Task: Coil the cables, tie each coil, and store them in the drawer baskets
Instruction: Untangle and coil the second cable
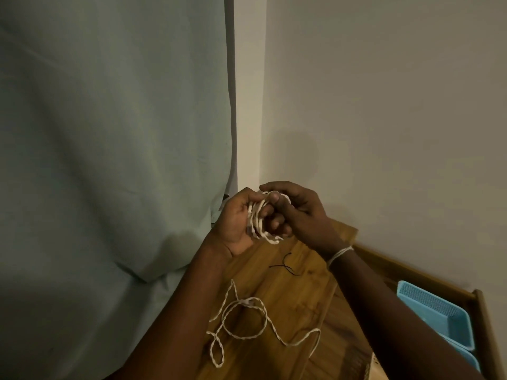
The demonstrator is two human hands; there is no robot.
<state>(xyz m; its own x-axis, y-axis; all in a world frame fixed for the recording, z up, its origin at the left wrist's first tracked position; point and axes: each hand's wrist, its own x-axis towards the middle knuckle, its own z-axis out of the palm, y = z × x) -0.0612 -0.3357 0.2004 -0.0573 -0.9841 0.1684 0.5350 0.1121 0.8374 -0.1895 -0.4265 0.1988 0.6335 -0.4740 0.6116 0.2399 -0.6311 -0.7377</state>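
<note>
Both hands (263, 215) grip white cable (258, 218) (coiled).

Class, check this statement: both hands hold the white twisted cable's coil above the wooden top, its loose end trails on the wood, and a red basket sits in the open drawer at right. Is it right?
One thing is wrong: the basket is blue, not red, as the head view shows. The rest stands: the left hand and right hand hold the coil above the wooden top, and the loose end trails on the wood.

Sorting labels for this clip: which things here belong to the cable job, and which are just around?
Job: white twisted cable coiling between left hand and right hand; short black tie; blue plastic basket.
Around: pale green curtain; wooden tabletop.
</note>
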